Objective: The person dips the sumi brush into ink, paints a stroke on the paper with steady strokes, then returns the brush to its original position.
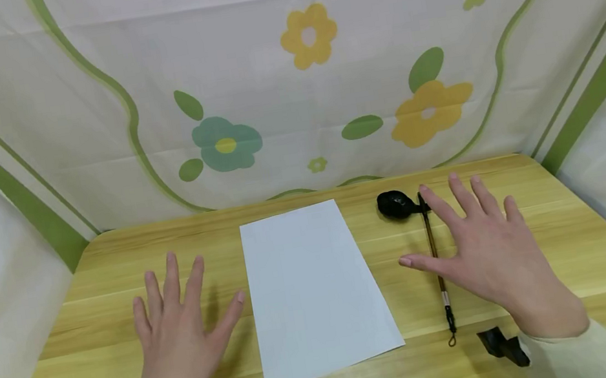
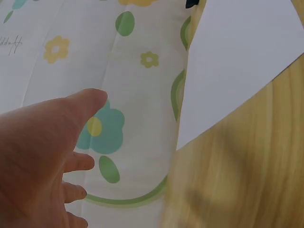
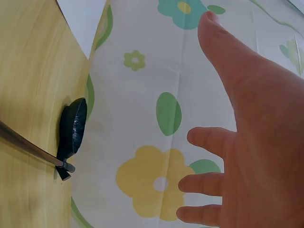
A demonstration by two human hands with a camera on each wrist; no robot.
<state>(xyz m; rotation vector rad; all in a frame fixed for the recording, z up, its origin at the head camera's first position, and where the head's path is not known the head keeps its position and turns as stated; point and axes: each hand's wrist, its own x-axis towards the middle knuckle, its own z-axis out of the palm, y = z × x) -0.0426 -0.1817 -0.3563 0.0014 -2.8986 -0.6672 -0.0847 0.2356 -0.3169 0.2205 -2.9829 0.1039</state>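
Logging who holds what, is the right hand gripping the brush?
No, in the head view the right hand has its fingers spread, gripping nothing, with the brush lying below.

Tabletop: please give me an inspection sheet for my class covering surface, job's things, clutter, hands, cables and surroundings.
Surface: wooden table, light-coloured.
Job's things: white paper, unmarked on its visible face; brush, one end at the black dish.
Clutter: black object near the right sleeve, kind unclear.
Hands: left hand and right hand, fingers spread, holding nothing.
Cables: nothing seen.
Surroundings: flower-patterned cloth behind.
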